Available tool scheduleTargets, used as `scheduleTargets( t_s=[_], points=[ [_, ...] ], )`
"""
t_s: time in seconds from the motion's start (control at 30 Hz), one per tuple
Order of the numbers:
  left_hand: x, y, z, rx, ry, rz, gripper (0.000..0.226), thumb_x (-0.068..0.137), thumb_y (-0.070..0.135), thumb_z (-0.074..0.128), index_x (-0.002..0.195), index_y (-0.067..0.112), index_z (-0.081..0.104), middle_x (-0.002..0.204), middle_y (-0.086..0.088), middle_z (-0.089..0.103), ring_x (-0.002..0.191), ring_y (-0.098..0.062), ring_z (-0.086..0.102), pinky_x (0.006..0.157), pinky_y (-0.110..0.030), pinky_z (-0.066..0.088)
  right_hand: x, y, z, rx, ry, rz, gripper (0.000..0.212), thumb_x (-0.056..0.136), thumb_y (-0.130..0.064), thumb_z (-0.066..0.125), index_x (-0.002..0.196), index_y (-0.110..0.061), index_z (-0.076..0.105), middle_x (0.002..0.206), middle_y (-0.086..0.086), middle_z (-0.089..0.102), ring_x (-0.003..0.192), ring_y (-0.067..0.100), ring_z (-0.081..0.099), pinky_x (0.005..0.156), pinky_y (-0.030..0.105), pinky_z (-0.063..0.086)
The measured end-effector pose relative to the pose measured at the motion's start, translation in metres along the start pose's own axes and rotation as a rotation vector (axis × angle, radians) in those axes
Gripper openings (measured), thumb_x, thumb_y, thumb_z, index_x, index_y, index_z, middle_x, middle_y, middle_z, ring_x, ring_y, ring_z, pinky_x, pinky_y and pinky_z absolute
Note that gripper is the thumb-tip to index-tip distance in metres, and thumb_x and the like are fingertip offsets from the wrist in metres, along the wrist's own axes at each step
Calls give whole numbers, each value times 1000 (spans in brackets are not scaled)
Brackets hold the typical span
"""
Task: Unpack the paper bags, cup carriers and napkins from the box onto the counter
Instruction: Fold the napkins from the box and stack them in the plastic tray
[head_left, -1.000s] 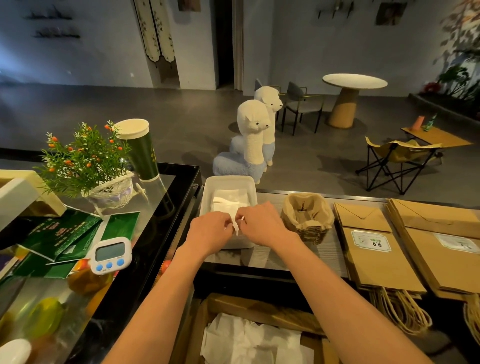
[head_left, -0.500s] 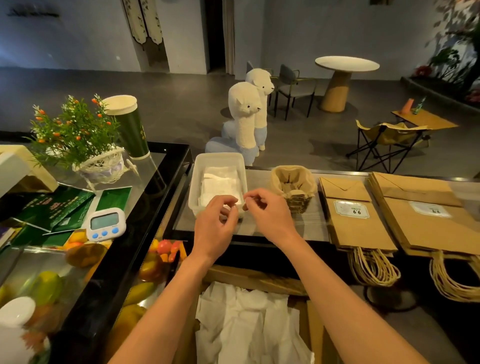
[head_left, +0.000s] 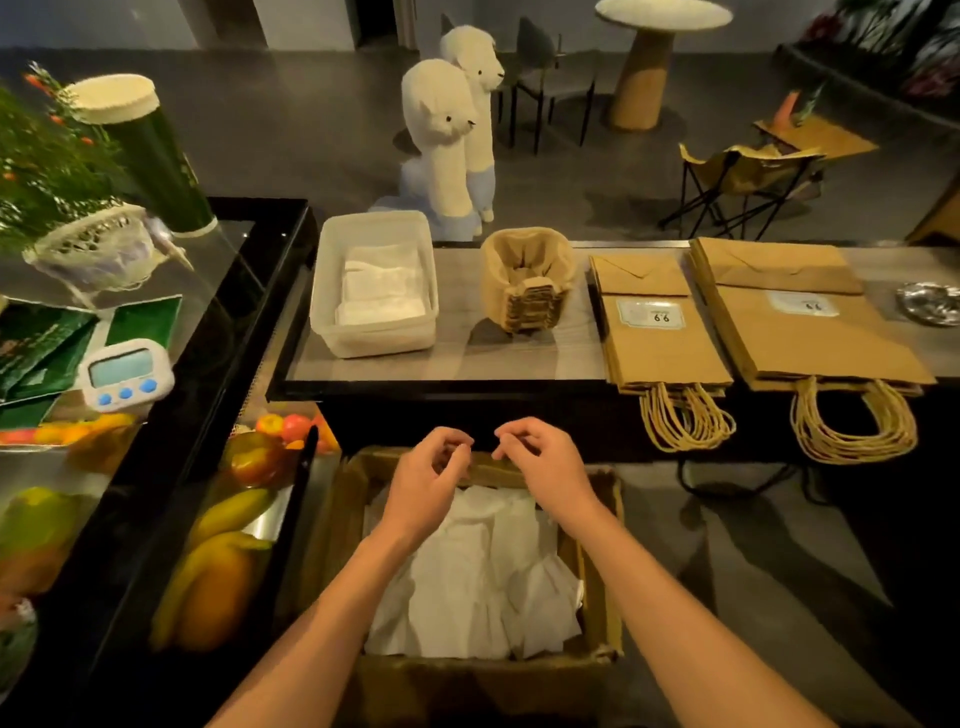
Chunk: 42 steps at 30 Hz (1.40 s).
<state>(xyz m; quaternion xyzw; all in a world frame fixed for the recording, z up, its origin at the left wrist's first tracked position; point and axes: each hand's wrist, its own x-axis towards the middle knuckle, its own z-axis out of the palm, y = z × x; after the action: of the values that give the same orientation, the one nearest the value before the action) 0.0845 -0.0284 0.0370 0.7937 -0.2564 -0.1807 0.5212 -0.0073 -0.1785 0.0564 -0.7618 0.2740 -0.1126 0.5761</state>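
While grips (head_left: 421, 488) (head_left: 545, 478) hover, napkins (head_left: 467, 582) lie below.

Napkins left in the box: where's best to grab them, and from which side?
Probably pinch the loose top sheets of the napkins near the middle, coming from above: the box walls block every side, and raised folds offer a hold.

A bare strip of counter (head_left: 457, 364) is left on the near side of the plastic tub (head_left: 374, 338) and cup carriers (head_left: 527, 291), with a narrow gap between them. The right is covered by paper bags (head_left: 660, 348), the left walled by the display case (head_left: 260, 270).
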Motion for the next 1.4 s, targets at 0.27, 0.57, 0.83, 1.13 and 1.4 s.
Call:
scheduleTargets(
  t_s=[0.27, 0.57, 0.83, 1.13, 1.4],
  points=[
    [-27, -49, 37, 71, -107, -137, 8, 103, 26, 58, 106, 27, 65, 92, 6, 70, 78, -1, 70, 70, -18, 52, -19, 76, -1, -29, -91, 217, 13, 100, -23, 61, 108, -31, 68, 105, -10, 71, 103, 4, 63, 82, 18, 48],
    [-38, -90, 71, 111, -202, -285, 18, 100, 22, 58, 93, 38, 64, 97, 4, 68, 83, -8, 69, 82, -39, 57, -33, 142, 6, -317, -134, 493, 41, 99, -29, 62, 136, -25, 47, 132, 0, 50, 119, 25, 56, 91, 34, 51],
    [-46, -114, 84, 260, -205, -350, 24, 102, 26, 58, 125, 31, 57, 133, 15, 48, 119, -9, 53, 99, -30, 47, -32, 154, 18, -240, -184, 575, 89, 97, -22, 64, 161, -25, 1, 165, 8, 21, 150, 32, 27, 118, 47, 33],
    [-29, -125, 77, 453, -217, -474, 51, 94, 21, 64, 143, 25, 50, 149, 0, 47, 116, -23, 61, 98, -42, 54, -12, 160, 20, -355, -332, 641, 52, 90, -25, 70, 138, -24, 51, 140, 5, 53, 119, 23, 55, 94, 35, 52],
    [-29, -128, 80, 442, -199, -471, 37, 97, 18, 60, 133, 23, 57, 138, 3, 54, 104, -10, 56, 98, -38, 53, -12, 163, 23, -365, -484, 701, 55, 90, -24, 69, 140, -21, 46, 132, 5, 57, 116, 24, 58, 94, 37, 54]
  ],
)
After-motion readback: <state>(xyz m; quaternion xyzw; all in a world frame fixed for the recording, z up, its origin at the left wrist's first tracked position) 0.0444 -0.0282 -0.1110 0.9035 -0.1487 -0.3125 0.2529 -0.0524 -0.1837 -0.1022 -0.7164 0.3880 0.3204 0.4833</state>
